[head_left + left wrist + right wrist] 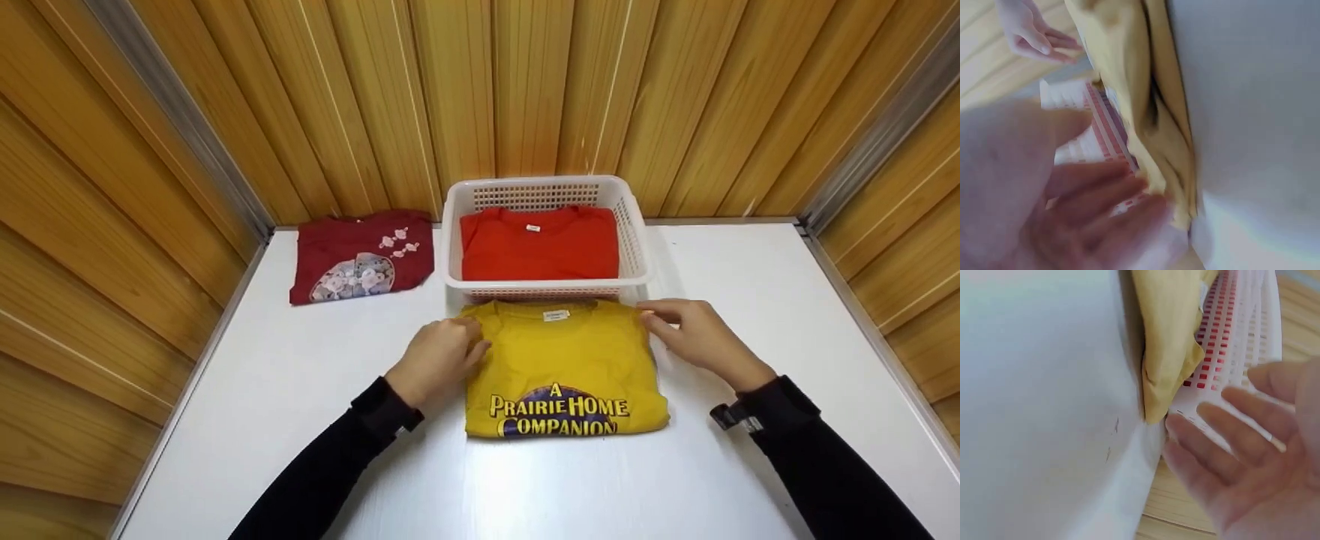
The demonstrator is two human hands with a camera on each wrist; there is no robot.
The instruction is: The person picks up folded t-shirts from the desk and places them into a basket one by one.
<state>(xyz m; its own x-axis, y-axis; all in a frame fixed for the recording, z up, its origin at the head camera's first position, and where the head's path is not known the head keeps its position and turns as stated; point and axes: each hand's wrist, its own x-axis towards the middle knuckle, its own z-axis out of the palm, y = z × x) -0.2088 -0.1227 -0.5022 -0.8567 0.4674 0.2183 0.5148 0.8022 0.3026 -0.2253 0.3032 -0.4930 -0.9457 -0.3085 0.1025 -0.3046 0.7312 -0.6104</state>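
A folded yellow T-shirt [570,352] with "A Prairie Home Companion" printed on it lies on the white table, its collar toward the basket. My left hand [442,352] is at the shirt's left edge, near the upper corner. In the left wrist view its slightly bent fingers [1112,208] lie against the yellow cloth, blurred. My right hand [701,337] is beside the upper right corner. The right wrist view shows its fingers [1230,433] spread and apart from one another, close to the cloth; whether they touch it I cannot tell.
Behind the yellow shirt stands a white plastic basket [636,240] holding a folded red T-shirt [540,251]. Left of the basket lies a folded dark red shirt [330,255] with a floral print. Wood-patterned walls [525,90] enclose the table [300,375] at the back and sides.
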